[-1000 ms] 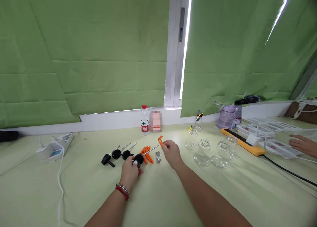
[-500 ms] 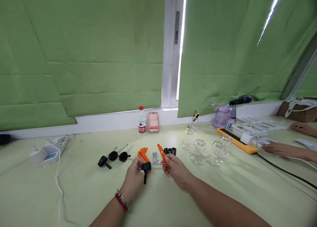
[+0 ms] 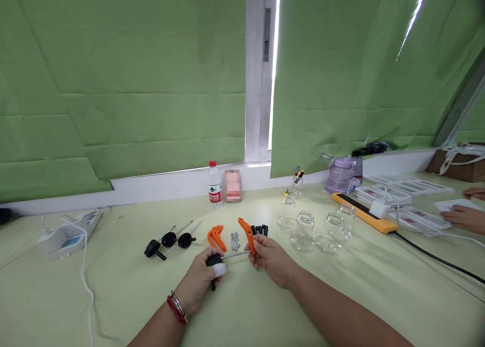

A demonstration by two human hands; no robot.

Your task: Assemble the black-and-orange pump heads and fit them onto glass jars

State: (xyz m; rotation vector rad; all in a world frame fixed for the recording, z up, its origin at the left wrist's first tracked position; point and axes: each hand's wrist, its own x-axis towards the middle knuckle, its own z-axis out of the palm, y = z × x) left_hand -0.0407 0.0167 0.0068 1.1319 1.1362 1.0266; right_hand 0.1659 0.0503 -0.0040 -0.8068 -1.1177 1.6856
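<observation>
My left hand (image 3: 199,281) is closed round the black knob of a metal-shafted pump part (image 3: 223,257); one finger carries a white wrap. The shaft points right toward my right hand (image 3: 271,258), which pinches an orange bent lever (image 3: 247,233) at the shaft's free end. Both hands hover just above the pale green table (image 3: 113,296). Behind them lie more orange levers (image 3: 215,237), a few metal pins (image 3: 235,240) and small black caps (image 3: 259,230). Three more black-knobbed shafts (image 3: 170,240) lie to the left.
Several clear glass jars (image 3: 314,231) stand right of my hands. A water bottle (image 3: 214,191) stands by the window ledge, a white device with cable (image 3: 66,236) at left, an orange power strip (image 3: 364,213) and white packets at right. Another person's hands (image 3: 460,215) work at far right.
My left hand lifted one knobbed shaft from the row and drew it toward me. My right hand brought the orange lever to the shaft's tip. The other person's hands moved at far right.
</observation>
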